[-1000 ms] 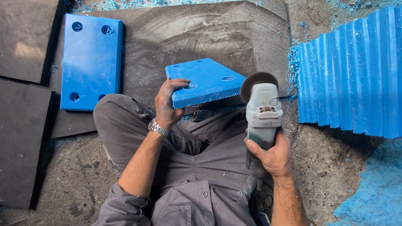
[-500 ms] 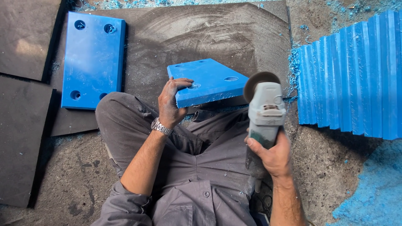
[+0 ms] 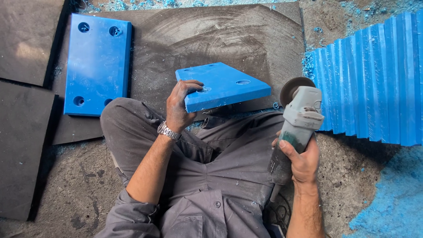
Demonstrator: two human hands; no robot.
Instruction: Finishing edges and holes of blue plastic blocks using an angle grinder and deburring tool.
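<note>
Blue plate (image 3: 222, 86) rests tilted, left hand (image 3: 179, 105) fingers (image 3: 192, 83) curled over its near-left corner.

You are sitting in a workshop, on a rough concrete floor (image 3: 66, 189) and not at any bench. Blue plastic shavings (image 3: 396, 202) lie thick at four o'clock and along the top edge at twelve. A row of blue plastic slabs (image 3: 374, 79) stands on edge at two o'clock, and a drilled blue plate (image 3: 98, 66) lies flat at ten on dusty dark mats (image 3: 211, 39). Your grey work clothes (image 3: 220, 176) carry dust, and an angle grinder (image 3: 297, 119) sits at three o'clock.
</note>
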